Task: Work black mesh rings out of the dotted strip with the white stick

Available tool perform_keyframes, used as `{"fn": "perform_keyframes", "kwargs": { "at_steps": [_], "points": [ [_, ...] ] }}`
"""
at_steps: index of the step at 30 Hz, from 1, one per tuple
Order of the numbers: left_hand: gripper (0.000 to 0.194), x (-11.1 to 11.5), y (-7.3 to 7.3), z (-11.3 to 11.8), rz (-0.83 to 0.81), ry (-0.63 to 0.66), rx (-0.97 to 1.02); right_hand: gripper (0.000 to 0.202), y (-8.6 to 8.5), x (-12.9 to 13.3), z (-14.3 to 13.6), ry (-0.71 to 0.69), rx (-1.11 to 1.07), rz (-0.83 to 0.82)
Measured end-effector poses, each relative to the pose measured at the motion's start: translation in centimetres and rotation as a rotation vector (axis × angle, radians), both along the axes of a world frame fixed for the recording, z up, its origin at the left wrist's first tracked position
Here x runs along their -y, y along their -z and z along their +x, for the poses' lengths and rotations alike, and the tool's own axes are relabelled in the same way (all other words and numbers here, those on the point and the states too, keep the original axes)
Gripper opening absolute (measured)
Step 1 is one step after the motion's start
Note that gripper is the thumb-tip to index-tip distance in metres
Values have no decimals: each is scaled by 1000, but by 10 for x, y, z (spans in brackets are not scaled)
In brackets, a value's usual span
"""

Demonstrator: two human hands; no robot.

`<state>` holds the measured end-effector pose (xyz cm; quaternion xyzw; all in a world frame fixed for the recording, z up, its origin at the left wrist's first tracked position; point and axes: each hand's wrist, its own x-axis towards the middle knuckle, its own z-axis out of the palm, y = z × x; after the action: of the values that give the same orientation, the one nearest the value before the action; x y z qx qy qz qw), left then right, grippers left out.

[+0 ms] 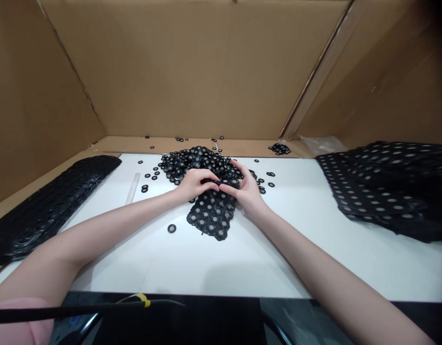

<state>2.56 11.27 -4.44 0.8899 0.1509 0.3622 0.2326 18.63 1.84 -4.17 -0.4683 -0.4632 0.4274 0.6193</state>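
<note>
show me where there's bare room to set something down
The smooth white tabletop is bare between the right forearm and the rumpled black sheet with pale dots, and from the dotted black strip to the near edge. It is crowded beyond the left hand and right hand, at the heap of small black grey-centred discs.

Cardboard walls (221, 72) around my white tabletop (296, 249)

Ahead of me stands a broad brown back panel, with angled panels to my left and right. A brown ledge (242, 145) runs between the tabletop and the back panel. Crumpled clear film (323, 144) lies toward the far right corner. On the tabletop to my left rests a narrow translucent strip (133, 188), slightly slanted. Nearest me, a black cable (62, 313) crosses low, a yellow tie (146, 300) around it.
</note>
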Motion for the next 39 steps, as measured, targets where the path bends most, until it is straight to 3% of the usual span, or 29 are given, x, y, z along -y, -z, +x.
{"fn": "perform_keyframes", "kwargs": {
  "at_steps": [6,17,39],
  "points": [
    [14,5,-2,2,16,-51,2,91,0,0,0,10,41,-11],
    [17,5,-4,3,-301,-36,45,83,-3,2,-1,19,105,45],
    [7,6,-9,5,-33,-39,-39,83,0,1,1,5,62,4]
  ]
}}
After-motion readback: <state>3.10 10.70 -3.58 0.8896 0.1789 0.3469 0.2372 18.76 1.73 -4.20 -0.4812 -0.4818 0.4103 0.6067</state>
